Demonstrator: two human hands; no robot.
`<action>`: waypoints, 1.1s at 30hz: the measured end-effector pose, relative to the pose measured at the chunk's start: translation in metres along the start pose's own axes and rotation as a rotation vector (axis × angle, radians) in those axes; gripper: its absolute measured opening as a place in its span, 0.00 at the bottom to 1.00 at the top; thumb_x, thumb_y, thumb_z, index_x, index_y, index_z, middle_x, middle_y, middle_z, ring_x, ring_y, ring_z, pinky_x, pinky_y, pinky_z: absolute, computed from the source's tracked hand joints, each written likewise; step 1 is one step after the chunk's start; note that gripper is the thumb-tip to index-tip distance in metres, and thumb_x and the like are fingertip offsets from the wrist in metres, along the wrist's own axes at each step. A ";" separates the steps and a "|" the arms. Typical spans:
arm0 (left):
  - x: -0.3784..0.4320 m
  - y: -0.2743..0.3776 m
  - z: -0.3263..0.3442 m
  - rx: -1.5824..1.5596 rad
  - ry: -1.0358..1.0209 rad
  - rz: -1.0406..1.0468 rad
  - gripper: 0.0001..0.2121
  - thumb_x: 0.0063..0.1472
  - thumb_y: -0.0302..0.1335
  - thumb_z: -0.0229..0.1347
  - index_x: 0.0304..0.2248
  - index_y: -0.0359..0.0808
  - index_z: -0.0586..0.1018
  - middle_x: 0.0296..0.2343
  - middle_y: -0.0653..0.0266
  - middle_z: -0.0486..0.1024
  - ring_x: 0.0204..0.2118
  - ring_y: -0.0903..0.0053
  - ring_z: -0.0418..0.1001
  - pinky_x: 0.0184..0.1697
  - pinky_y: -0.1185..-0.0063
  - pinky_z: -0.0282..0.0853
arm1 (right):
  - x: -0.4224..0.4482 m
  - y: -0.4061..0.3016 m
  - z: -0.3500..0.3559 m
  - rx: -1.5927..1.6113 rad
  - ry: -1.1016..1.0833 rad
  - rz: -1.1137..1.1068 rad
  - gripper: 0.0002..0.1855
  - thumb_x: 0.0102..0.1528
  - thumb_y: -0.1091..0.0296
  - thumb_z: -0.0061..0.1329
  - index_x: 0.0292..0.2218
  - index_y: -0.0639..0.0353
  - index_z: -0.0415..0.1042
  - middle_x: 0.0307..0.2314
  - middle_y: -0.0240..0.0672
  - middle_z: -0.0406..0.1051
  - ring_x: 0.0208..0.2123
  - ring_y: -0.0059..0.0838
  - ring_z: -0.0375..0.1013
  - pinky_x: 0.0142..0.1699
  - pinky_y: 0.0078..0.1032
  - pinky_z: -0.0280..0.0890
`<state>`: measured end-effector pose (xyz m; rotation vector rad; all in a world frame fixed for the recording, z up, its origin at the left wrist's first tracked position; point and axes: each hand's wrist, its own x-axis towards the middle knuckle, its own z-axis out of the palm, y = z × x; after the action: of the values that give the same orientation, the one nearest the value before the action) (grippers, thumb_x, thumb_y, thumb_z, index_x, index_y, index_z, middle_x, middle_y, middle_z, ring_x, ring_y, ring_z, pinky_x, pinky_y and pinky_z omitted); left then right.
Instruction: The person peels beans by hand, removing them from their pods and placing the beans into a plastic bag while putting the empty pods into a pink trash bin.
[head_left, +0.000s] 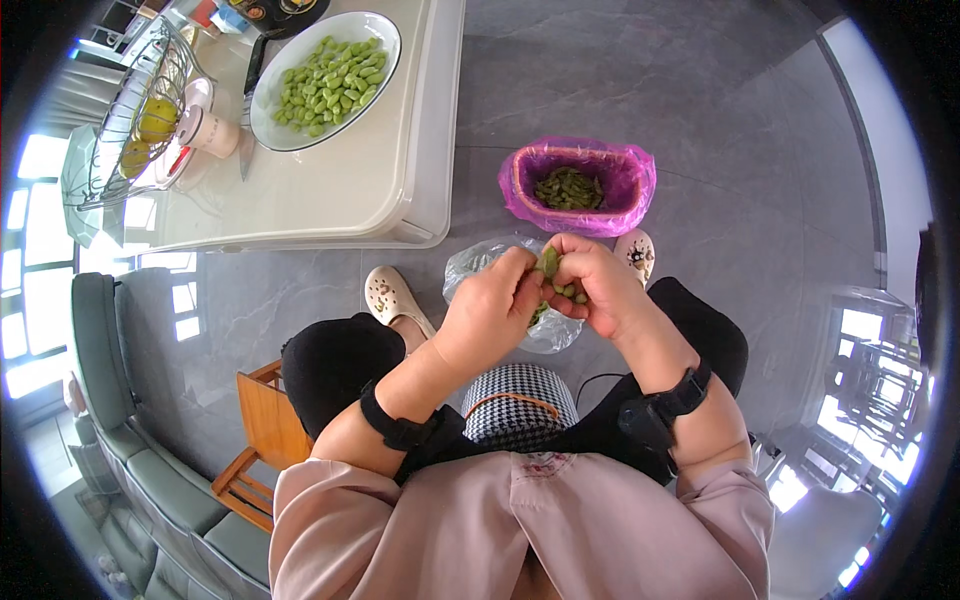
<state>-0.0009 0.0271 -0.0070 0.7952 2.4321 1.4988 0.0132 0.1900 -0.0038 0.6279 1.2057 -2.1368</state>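
Between my fingertips is a green bean pod (550, 262), pinched by both hands over a clear plastic bag (559, 333). My left hand (501, 304) grips the pod from the left. My right hand (596, 281) holds its other side, and several green beans (568, 291) rest in the curled fingers of that hand. Some green pods show in the bag below, mostly hidden by my hands. Beyond them, a bin lined with a pink plastic bag (641, 191) contains a pile of dark green husks (570, 189). A white oval dish (266, 112) of shelled green beans (334, 86) sits on the table.
The cream table (337, 191) stands front left, its rounded corner near my left shoe (390, 294). On it are a knife (246, 154), a lidded cup (210, 133) and a wire fruit basket (157, 82). A wooden chair (271, 412) is at my left; a houndstooth-patterned stool (517, 405) is between my legs.
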 end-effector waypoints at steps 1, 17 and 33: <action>-0.001 -0.002 0.000 -0.066 0.006 -0.093 0.04 0.53 0.23 0.48 0.28 0.31 0.66 0.18 0.54 0.67 0.20 0.66 0.66 0.22 0.75 0.62 | -0.001 0.000 0.000 0.000 -0.001 -0.001 0.07 0.40 0.75 0.38 0.26 0.60 0.63 0.17 0.36 0.66 0.14 0.21 0.63 0.14 0.13 0.50; 0.007 -0.023 0.005 -0.525 -0.187 -0.559 0.08 0.57 0.28 0.46 0.32 0.29 0.67 0.15 0.72 0.61 0.15 0.89 0.58 0.16 0.88 0.52 | 0.001 -0.011 -0.002 -0.253 0.124 -0.150 0.09 0.46 0.63 0.49 0.26 0.58 0.67 0.13 0.24 0.61 0.12 0.11 0.56 0.15 0.09 0.48; 0.015 -0.019 -0.001 -1.416 -0.114 -0.726 0.25 0.59 0.48 0.34 0.43 0.32 0.59 0.35 0.51 0.66 0.38 0.68 0.67 0.42 0.75 0.62 | 0.004 0.008 0.006 -0.895 0.012 -0.760 0.13 0.41 0.70 0.49 0.32 0.59 0.71 0.19 0.38 0.70 0.22 0.28 0.71 0.26 0.22 0.62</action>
<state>-0.0205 0.0277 -0.0211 -0.2727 0.8293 2.0602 0.0157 0.1806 -0.0083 -0.2664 2.4379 -1.7715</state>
